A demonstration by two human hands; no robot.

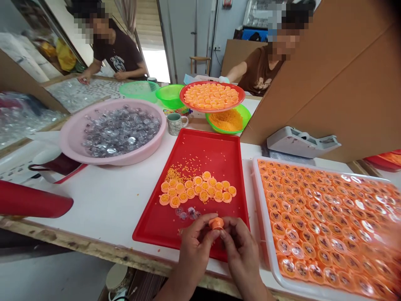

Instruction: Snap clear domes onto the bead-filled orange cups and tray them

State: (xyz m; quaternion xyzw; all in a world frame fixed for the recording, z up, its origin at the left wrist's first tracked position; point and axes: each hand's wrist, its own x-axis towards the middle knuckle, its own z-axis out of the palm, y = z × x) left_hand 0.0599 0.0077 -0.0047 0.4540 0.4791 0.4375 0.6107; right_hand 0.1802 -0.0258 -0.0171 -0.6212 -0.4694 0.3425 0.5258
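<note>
Both my hands meet over the near edge of a red tray (203,146). Between the fingertips of my left hand (196,246) and my right hand (239,244) is a small orange cup-shaped piece (216,223), pinched from both sides. Farther up the tray lie several orange cups (198,189) filled with yellow bits, with loose yellow grains (175,173) scattered behind them. A few clear plastic covers (191,213) rest on the tray just beyond my left hand.
A white bin (266,251) of covered orange pieces stands at right. A pink basin (73,142) of clear covers, a mug (175,124) and a tape dispenser (300,142) surround the tray. Across the table, a person's gloved hand (223,80) touches a red plate (213,109) of orange cups.
</note>
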